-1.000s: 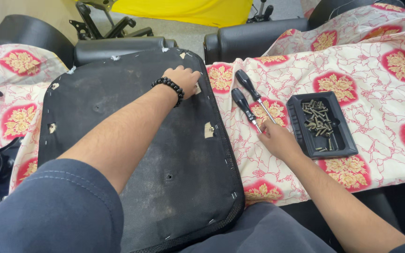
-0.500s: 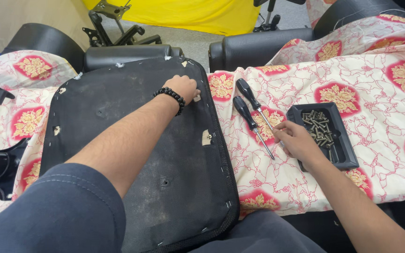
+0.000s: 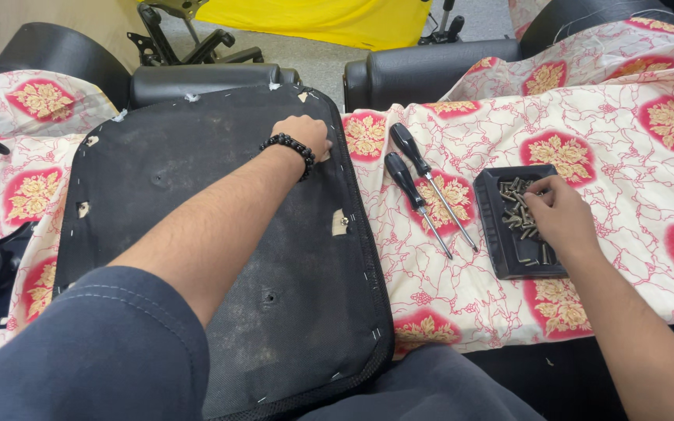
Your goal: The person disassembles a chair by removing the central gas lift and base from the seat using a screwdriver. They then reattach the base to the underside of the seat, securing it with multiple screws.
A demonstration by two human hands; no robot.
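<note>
Two hands are at work. Your left hand (image 3: pixel 303 134) lies flat, fingers curled at the far right corner of the black seat base (image 3: pixel 196 234), pressing down, which seems to keep the upturned panel steady. Your right hand (image 3: pixel 559 214) reaches into the black tray (image 3: pixel 501 234) on the floral cloth (image 3: pixel 626 156), fingertips pinched among the loose screws (image 3: pixel 515 204); whether one is gripped, you cannot tell. Between the seat base and the tray lie two black-handled screwdrivers (image 3: pixel 419 187), side by side.
</note>
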